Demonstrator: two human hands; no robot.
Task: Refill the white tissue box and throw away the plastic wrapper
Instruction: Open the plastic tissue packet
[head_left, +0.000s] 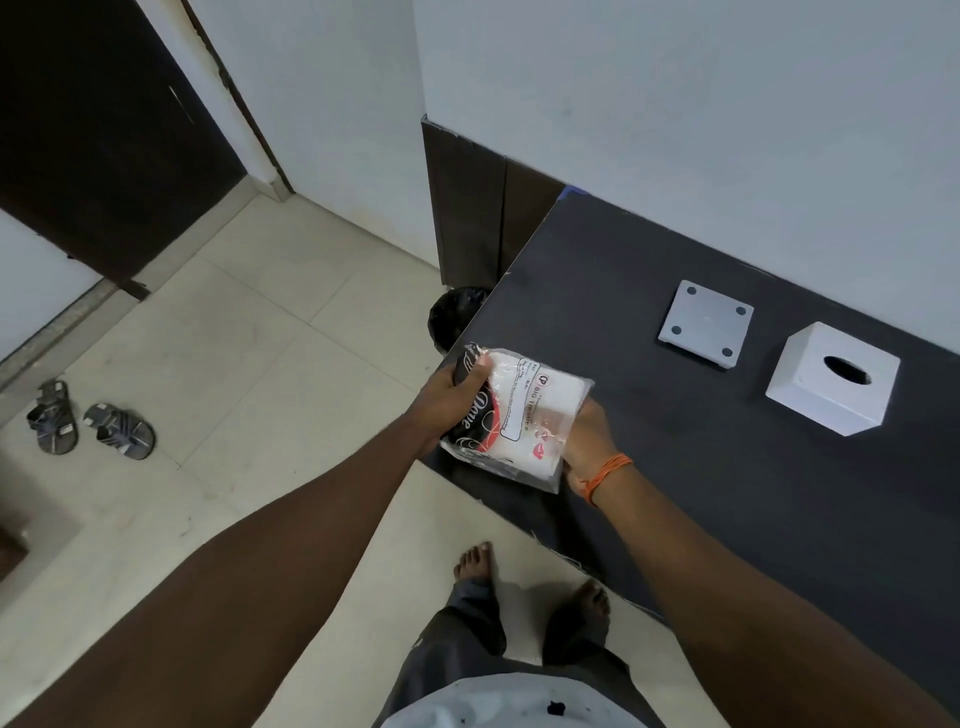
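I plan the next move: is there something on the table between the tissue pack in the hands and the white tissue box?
Nothing visible. The tissue pack is at the table's left end; bare tabletop runs to the white tissue box. The grey base plate lies beyond that path.

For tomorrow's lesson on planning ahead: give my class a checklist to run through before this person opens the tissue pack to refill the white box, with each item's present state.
1. Pack held by both hands: ok. The left hand grips the printed end of the tissue pack; the right hand supports the other end.
2. Wrapper opened: cannot tell; no tear shows.
3. White tissue box ready to load: not ok. It stands on the dark table with its slot up.
4. Base plate off the box: ok. It lies apart, beside the box.
5. Bin for the wrapper: ok. A black-lined bin stands on the floor at the table's corner.
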